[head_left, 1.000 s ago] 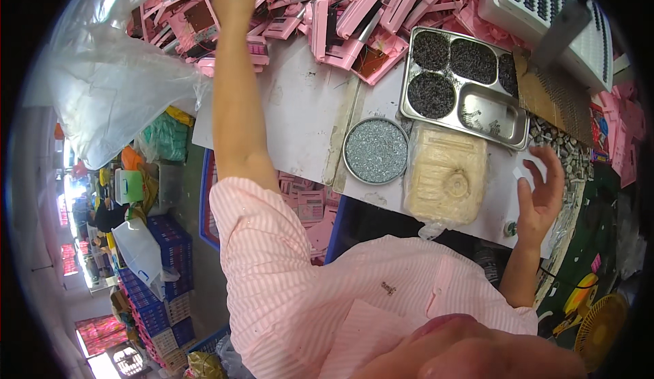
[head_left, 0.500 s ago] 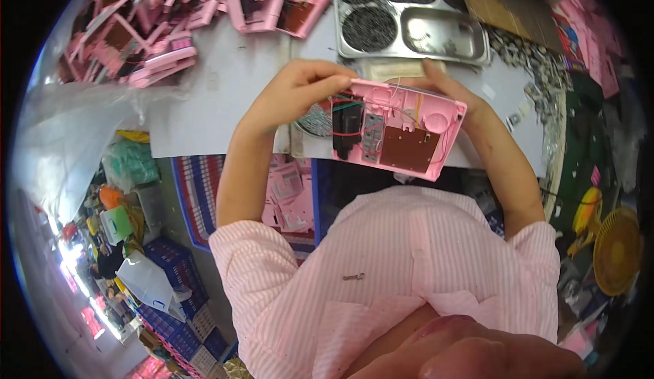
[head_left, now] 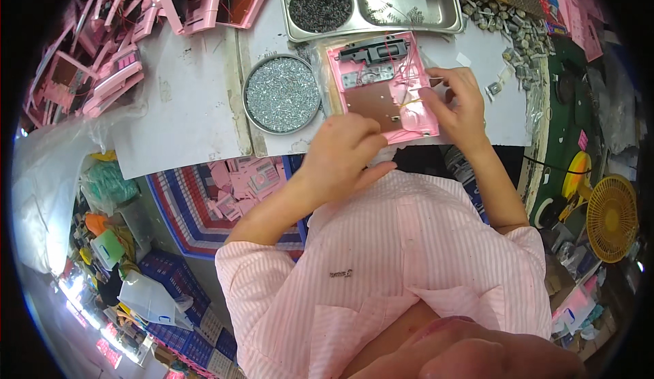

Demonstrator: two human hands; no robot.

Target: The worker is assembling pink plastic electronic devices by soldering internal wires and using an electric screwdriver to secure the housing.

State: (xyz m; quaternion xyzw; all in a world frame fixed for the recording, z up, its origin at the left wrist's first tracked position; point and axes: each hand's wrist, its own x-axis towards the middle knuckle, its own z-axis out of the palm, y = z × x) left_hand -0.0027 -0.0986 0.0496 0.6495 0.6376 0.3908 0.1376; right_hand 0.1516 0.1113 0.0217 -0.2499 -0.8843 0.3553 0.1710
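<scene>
A pink plastic housing (head_left: 397, 131) lies inner side up on the table, turned so its black mechanism (head_left: 375, 51) is at the far end. It also holds a metal plate (head_left: 368, 76), a brown circuit board (head_left: 368, 103) and thin wires. At its right wall is my right hand (head_left: 464, 110), thumb and bent forefinger on that edge. My left hand (head_left: 344, 151) hovers at the near left corner with thumb apart from its curled fingers and nothing visible in it. Those fingertips overlap the near edge of the board; whether they touch it is unclear.
Left of the housing stands a round dish (head_left: 282, 94) of small silvery screws. Behind is a metal tray (head_left: 375, 30) with dark springs. Pink assemblies (head_left: 122, 72) pile up far left, small metal parts (head_left: 514, 38) at right. Below the table edge, a blue-rimmed basket (head_left: 178, 215) holds pink pieces.
The pink housing has gone from being held up in both hands to lying on the table, turned about a quarter. My left hand has let go and moved toward me; the view has shifted right.
</scene>
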